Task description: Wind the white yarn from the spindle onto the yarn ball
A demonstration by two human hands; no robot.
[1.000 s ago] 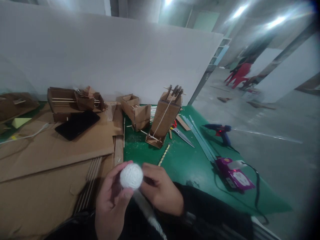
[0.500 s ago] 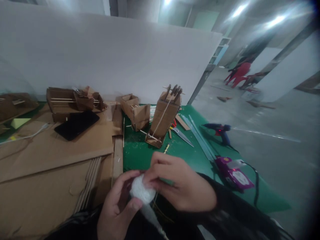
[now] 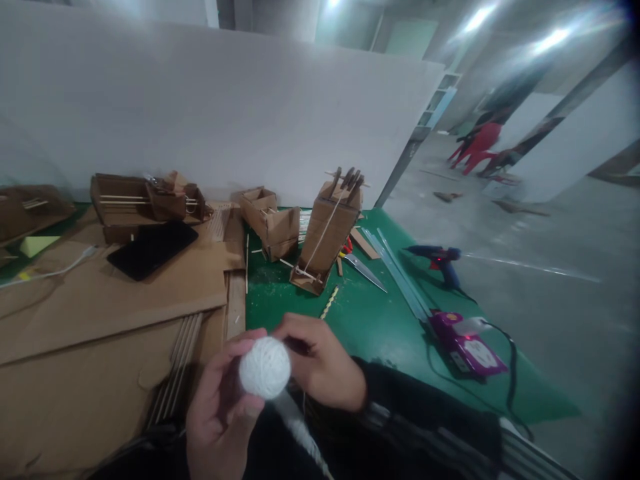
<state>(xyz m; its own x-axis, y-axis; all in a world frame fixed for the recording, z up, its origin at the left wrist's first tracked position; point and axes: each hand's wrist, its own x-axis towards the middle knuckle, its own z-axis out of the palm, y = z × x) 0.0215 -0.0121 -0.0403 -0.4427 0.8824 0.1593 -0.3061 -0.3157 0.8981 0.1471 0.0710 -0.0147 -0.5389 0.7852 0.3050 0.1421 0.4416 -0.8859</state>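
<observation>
Yarn wound into a round white ball (image 3: 265, 368) sits, in the head view, at the near side of the smooth green tabletop (image 3: 375, 327), clasped by the left hand's (image 3: 217, 407) thumb and fingers. The right hand (image 3: 323, 367) curls beside it, fingertips hidden, so its grip cannot be told. Winding seems in hand; another wrap would call for even tension.

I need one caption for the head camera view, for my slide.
Left hand holding a white string ball, right hand beside it, at a green table with scissors and a glue gun.

Matt, fibrous yarn ball (image 3: 265, 368)
</observation>
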